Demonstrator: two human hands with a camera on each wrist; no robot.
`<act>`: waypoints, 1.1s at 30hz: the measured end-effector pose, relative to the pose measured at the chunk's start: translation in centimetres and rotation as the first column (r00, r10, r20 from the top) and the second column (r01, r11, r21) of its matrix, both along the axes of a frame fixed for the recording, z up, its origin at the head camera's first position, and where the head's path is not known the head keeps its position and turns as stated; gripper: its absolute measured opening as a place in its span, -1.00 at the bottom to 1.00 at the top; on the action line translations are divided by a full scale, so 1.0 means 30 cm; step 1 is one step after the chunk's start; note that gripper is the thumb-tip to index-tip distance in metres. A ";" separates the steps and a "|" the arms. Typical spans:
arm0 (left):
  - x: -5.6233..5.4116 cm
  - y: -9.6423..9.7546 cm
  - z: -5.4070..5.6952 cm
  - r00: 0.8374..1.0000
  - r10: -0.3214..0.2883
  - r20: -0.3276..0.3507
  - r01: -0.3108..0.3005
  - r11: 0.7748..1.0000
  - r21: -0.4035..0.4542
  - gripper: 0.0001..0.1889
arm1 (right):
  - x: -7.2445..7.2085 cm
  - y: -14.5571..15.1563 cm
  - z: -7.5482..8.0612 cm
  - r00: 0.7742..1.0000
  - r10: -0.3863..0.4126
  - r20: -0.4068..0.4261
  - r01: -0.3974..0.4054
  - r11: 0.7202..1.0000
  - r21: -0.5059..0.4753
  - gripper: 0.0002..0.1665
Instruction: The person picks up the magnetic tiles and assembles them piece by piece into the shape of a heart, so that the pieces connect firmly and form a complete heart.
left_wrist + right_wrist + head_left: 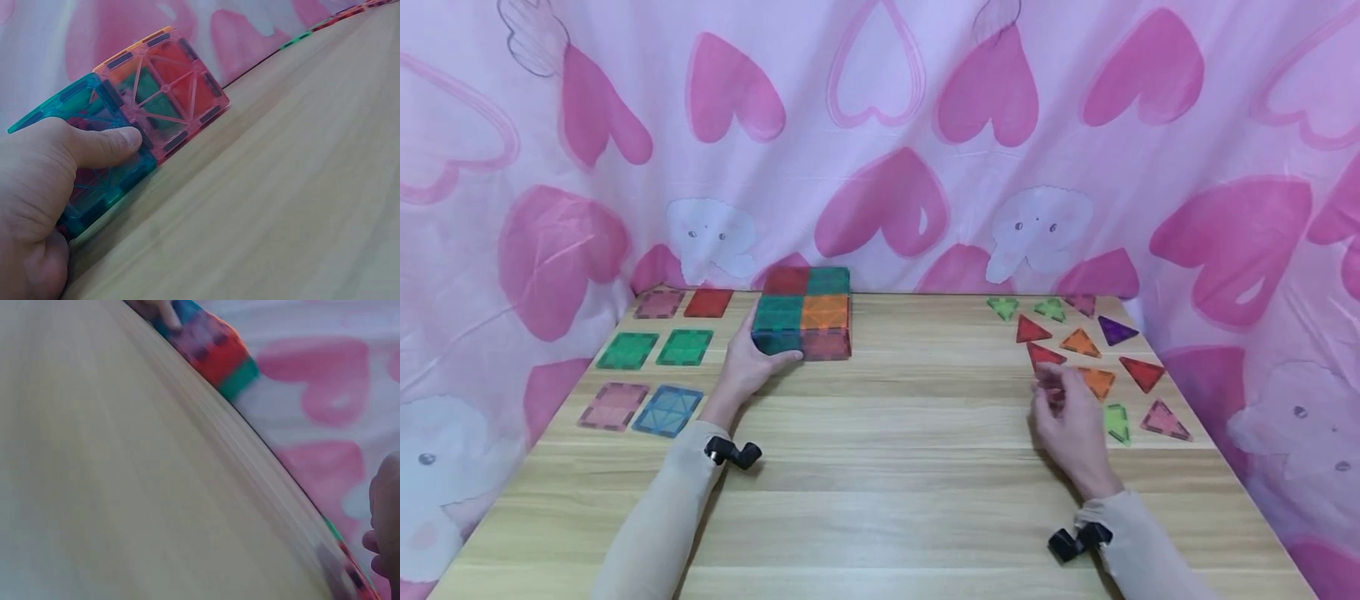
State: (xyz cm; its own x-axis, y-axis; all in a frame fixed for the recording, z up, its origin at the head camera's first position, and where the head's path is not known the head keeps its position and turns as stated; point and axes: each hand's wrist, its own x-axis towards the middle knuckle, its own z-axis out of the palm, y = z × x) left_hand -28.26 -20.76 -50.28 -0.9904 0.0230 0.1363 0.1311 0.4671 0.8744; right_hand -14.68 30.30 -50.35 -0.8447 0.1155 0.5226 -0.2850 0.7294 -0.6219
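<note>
Stretching in from the near side of the wood-grain bench, two pale sleeves, each with a black wrist camera, lie nearer than the tile box. Nearer than that box and to its left, a pink square tile sits beside a blue square tile. To its right and also nearer, a pink triangular tile and a light green one lie near the right hand, whose fingers are bent; whether they pinch anything cannot be told. Just beyond these fingers, right of the box, is a red triangle. The left hand grasps the box at its near left corner, thumb laid across the teal front panel, next to a pink front panel. The tile box itself stands on the bench, red, green and orange squares forming its top. Left of it lie two green squares and, farther back, a red square. Well to its right spread more triangles. Behind it hangs a pink heart-patterned curtain.
</note>
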 end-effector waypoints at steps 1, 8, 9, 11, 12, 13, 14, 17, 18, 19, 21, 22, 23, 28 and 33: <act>-0.002 -0.008 0.002 1.000 0.004 0.006 -0.004 1.000 -0.001 0.36 | 0.009 0.022 0.003 1.000 -0.031 0.005 0.031 0.999 0.028 -0.58; -0.003 -0.033 0.013 0.999 0.012 0.048 -0.013 1.000 0.006 0.38 | 0.016 0.104 0.021 0.994 -0.107 0.011 0.103 0.974 0.201 -0.90; -0.002 -0.031 0.013 0.999 0.009 0.048 -0.010 1.000 0.013 0.38 | 0.015 0.105 0.022 0.995 -0.101 0.014 0.096 0.972 0.214 -0.93; -0.001 -0.028 0.013 0.999 0.002 0.046 -0.004 1.000 0.029 0.38 | 0.017 0.101 0.024 0.996 -0.090 0.023 0.082 0.968 0.236 -0.95; 0.000 -0.026 0.014 0.999 0.001 0.044 -0.002 0.999 0.038 0.39 | 0.019 0.097 0.026 0.996 -0.082 0.029 0.072 0.967 0.244 -0.95; 0.001 -0.024 0.014 0.999 -0.002 0.036 0.000 0.999 0.048 0.38 | 0.021 0.091 0.027 0.997 -0.073 0.037 0.061 0.967 0.247 -0.95; 0.002 -0.021 0.014 1.000 -0.006 0.026 0.004 0.998 0.063 0.38 | 0.022 0.085 0.025 0.997 -0.062 0.039 0.050 0.966 0.252 -0.95; 0.006 -0.016 0.016 0.999 -0.014 -0.036 0.020 0.986 0.165 0.32 | 0.019 0.058 0.014 0.999 -0.014 0.032 0.006 0.969 0.247 -0.90; 0.009 -0.014 0.020 0.998 -0.013 -0.068 0.028 0.976 0.216 0.28 | 0.018 0.047 0.007 1.000 0.007 0.022 -0.013 0.971 0.241 -0.88; 0.011 -0.014 0.025 0.995 -0.008 -0.101 0.034 0.965 0.260 0.25 | 0.016 0.034 0.001 0.999 0.032 0.015 -0.034 0.972 0.232 -0.86; 0.016 -0.015 0.043 0.985 0.020 -0.173 0.040 0.940 0.339 0.18 | 0.012 0.001 -0.009 0.996 0.085 0.010 -0.085 0.974 0.209 -0.81; 0.019 -0.016 0.055 0.977 0.038 -0.208 0.042 0.929 0.368 0.16 | 0.010 -0.018 -0.014 0.994 0.112 0.017 -0.114 0.974 0.195 -0.78; 0.023 -0.015 0.068 0.968 0.058 -0.245 0.042 0.923 0.383 0.14 | 0.008 -0.039 -0.018 0.990 0.141 0.023 -0.143 0.973 0.180 -0.76; 0.060 0.053 0.163 0.888 0.061 -0.456 0.100 0.942 0.320 0.00 | -0.016 -0.151 -0.030 0.961 0.267 0.065 -0.274 0.952 0.138 -0.73; 0.129 0.233 0.244 0.802 -0.153 -0.577 0.330 0.919 0.214 -0.11 | -0.064 -0.255 -0.030 0.932 0.358 0.062 -0.363 0.922 0.132 -0.73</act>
